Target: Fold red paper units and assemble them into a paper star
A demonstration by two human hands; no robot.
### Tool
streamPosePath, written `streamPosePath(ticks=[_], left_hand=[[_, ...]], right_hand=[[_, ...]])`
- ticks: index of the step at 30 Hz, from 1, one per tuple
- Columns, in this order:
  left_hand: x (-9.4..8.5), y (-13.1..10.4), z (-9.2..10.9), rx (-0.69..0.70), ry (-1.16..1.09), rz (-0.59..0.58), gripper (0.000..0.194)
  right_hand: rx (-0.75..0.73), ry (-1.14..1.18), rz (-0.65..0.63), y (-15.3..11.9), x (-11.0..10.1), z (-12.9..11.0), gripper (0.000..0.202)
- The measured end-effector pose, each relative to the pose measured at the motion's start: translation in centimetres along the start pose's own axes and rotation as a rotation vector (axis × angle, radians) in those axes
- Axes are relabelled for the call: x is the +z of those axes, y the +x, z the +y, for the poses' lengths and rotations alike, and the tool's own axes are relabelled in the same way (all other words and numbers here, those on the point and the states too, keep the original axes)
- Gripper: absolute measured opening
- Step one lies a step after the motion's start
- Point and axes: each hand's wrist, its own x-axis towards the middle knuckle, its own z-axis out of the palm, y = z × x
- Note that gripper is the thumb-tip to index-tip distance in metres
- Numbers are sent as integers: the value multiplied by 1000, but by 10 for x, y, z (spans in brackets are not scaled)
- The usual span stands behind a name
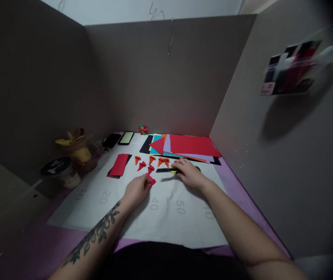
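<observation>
My left hand (137, 189) is closed, pinching a small red paper piece (151, 180) just above the white sheet. My right hand (188, 173) grips a slim black-and-yellow utility knife (164, 170), its dark end pointing left. A shadow below the knife shows it is raised off the surface. Behind both hands lie several small folded orange paper pieces (152, 160) and a couple of folded red paper pieces (142, 166). To the left rests a stack of red and black paper strips (120, 165).
Coloured paper sheets (194, 146) are piled at the back right. A phone (126, 138), a black case-like object (111, 140) and a red-green paper star (143, 129) sit at the back. At left stand a tool pot (74, 149) and a lidded tub (60, 171). Grey panels (166, 77) enclose the table.
</observation>
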Motion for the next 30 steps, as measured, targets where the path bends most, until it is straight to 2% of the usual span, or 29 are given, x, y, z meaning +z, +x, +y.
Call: streamPosePath(ticks=[2,5,13,21,25,30], left_hand=[[1,0,0,20,-22,3,8],[0,-2,0,29,-50,6,7],[1,2,-5,71,-84,-10,13],[2,5,-16,165,-165,-68,26],[4,0,-18,202,-128,-39,29],[3,-4,-14,192,-235,-8,28]], right_hand=[[-18,-33,-78,4,10,-16,41],[17,-92,-122,7,19,-24,38],[-75,-68,-143,7,18,-15,38],[-111,-205,-165,11,18,-16,29],[-120,-233,-167,11,16,-16,29],[-110,-236,-158,8,15,-16,29]])
